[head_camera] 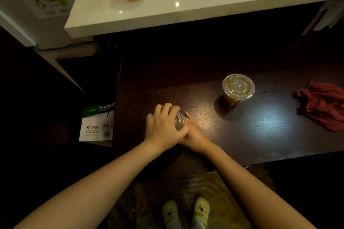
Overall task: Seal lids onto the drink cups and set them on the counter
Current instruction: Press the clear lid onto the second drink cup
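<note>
Both hands close around one cup (179, 121) on the dark table (260, 126): left hand (163, 126) over the lid, right hand (193, 133) at its side. Uneven pressure could tip or crush the cup, spilling drink.

The room is dim. A dark wooden table (242, 132) fills the near middle and right, its grain catching a bluish patch of light. Beyond it, higher up, runs a glossy white counter (186, 11) dotted with small reflections of ceiling lamps. On the far left wall hangs a pale notice with green marks (47, 3), too blurred to read. A cable (61, 47) trails along a ledge below it. A box of A4 paper (96, 123) stands on the floor left of the table. A patterned mat (214, 201) covers the near floor.
</note>
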`<state>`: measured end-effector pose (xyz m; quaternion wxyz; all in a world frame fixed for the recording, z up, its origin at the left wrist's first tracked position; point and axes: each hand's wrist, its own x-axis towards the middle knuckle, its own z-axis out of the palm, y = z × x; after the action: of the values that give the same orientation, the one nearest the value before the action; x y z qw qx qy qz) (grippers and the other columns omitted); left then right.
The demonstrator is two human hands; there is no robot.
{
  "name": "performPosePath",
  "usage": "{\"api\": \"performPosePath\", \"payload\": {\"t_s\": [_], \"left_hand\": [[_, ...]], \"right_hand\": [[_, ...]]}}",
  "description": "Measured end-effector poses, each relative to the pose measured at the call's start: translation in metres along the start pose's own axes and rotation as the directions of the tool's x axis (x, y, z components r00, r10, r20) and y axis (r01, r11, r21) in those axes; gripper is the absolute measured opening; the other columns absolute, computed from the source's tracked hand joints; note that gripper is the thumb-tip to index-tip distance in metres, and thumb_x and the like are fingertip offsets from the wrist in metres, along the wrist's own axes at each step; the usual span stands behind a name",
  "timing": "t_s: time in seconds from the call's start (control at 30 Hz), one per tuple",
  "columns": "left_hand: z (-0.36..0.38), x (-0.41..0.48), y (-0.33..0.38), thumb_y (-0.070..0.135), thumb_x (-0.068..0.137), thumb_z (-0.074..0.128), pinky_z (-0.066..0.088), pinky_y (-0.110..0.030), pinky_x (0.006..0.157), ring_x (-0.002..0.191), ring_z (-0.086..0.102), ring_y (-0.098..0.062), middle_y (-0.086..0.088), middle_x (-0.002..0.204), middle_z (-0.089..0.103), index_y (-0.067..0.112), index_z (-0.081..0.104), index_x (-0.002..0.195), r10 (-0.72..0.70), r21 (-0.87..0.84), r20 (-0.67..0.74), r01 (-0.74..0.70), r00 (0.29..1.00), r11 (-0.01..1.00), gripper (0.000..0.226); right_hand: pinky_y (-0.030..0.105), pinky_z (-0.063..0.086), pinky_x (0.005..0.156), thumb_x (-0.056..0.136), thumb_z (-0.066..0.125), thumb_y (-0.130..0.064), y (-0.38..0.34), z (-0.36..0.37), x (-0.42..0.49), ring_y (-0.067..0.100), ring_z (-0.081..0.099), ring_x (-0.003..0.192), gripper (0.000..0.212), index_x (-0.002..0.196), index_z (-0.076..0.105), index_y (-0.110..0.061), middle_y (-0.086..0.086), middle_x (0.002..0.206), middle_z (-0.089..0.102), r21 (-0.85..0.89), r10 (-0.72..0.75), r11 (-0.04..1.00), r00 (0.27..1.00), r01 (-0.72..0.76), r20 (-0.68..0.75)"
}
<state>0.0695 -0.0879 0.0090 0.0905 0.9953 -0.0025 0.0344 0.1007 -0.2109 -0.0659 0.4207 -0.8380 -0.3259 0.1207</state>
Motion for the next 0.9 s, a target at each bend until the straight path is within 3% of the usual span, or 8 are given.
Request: {"api": "performPosePath", "payload": {"t_s": [0.17, 0.3, 0.37, 0.43, 0.53, 0.73, 0.9], "left_hand": [[-0.006, 0.001, -0.002, 0.056, 0.075, 0.042, 0.039, -0.037, 0.089, 0.119, 0.041, -0.015, 0.006, 0.133, 0.046, 0.025, 0.045, 0.13, 0.061, -0.02, 0.072, -0.06, 0.996, 0.998, 0.063], [-0.015, 0.006, -0.011, 0.06, 0.079, 0.042, 0.022, -0.046, 0.108, 0.141, 0.011, -0.017, 0.002, 0.155, 0.018, 0.029, 0.02, 0.145, 0.16, -0.047, 0.256, -0.153, 0.953, 0.987, 0.076], [-0.018, 0.005, -0.008, 0.064, 0.075, 0.043, 0.02, -0.052, 0.109, 0.142, 0.006, -0.023, -0.003, 0.156, 0.01, 0.028, 0.007, 0.146, 0.021, -0.049, 0.303, -0.007, 0.953, 0.999, 0.088], [-0.017, 0.002, 0.0, 0.066, 0.072, 0.044, 0.028, -0.05, 0.104, 0.136, 0.016, -0.028, -0.008, 0.151, 0.017, 0.024, 0.005, 0.146, -0.167, -0.084, 0.308, 0.201, 0.937, 0.976, 0.094], [-0.011, -0.007, 0.008, 0.059, 0.072, 0.05, 0.036, -0.045, 0.096, 0.125, 0.028, -0.027, -0.009, 0.139, 0.029, 0.017, 0.012, 0.145, -0.227, -0.037, 0.27, 0.245, 0.936, 0.969, 0.092], [-0.008, -0.011, -0.01, 0.055, 0.064, 0.053, 0.037, -0.035, 0.093, 0.113, 0.039, -0.019, 0.0, 0.126, 0.044, 0.02, 0.038, 0.134, -0.006, -0.049, 0.121, 0.012, 0.993, 0.999, 0.079], [-0.01, -0.012, -0.017, 0.05, 0.06, 0.058, 0.039, -0.032, 0.085, 0.106, 0.044, -0.019, 0.001, 0.119, 0.05, 0.018, 0.048, 0.127, 0.128, -0.074, 0.106, -0.12, 0.986, 0.99, 0.075]], "right_hand": [[0.04, 0.011, 0.119, 0.074, 0.057, -0.046, -0.009, -0.007, -0.002, -0.002, 0.031, 0.132, 0.068, 0.137, 0.045, -0.024, -0.006, 0.141, 0.049, 0.049, 0.027, 0.998, 1.0, -0.027, -0.005], [0.042, 0.012, 0.12, 0.074, 0.062, -0.037, -0.011, 0.004, -0.009, -0.006, 0.029, 0.126, 0.068, 0.138, 0.043, -0.022, -0.003, 0.138, 0.051, 0.02, 0.089, 0.996, 0.99, -0.087, -0.109], [0.041, 0.01, 0.12, 0.074, 0.069, -0.029, -0.016, 0.014, -0.014, -0.004, 0.031, 0.126, 0.067, 0.137, 0.044, -0.023, -0.004, 0.136, 0.052, -0.024, 0.121, 0.991, 0.972, -0.128, -0.201], [0.036, 0.006, 0.12, 0.073, 0.074, -0.021, -0.024, 0.028, -0.019, 0.005, 0.037, 0.127, 0.067, 0.134, 0.047, -0.02, -0.002, 0.132, 0.055, -0.055, 0.149, 0.983, 0.936, -0.175, -0.318], [0.031, 0.002, 0.118, 0.074, 0.072, -0.016, -0.034, 0.045, -0.025, 0.01, 0.035, 0.13, 0.065, 0.134, 0.047, -0.015, 0.001, 0.132, 0.052, -0.058, 0.167, 0.977, 0.904, -0.206, -0.393], [0.038, 0.01, 0.12, 0.078, 0.069, -0.028, -0.015, 0.021, -0.027, 0.013, 0.034, 0.135, 0.067, 0.138, 0.042, -0.015, 0.0, 0.139, 0.048, 0.054, 0.131, 0.991, 0.966, -0.122, -0.222], [0.04, 0.006, 0.12, 0.076, 0.07, -0.022, -0.004, 0.002, -0.008, 0.012, 0.031, 0.138, 0.069, 0.138, 0.042, -0.017, 0.003, 0.143, 0.045, 0.067, 0.031, 0.997, 1.0, -0.03, -0.004]]}}
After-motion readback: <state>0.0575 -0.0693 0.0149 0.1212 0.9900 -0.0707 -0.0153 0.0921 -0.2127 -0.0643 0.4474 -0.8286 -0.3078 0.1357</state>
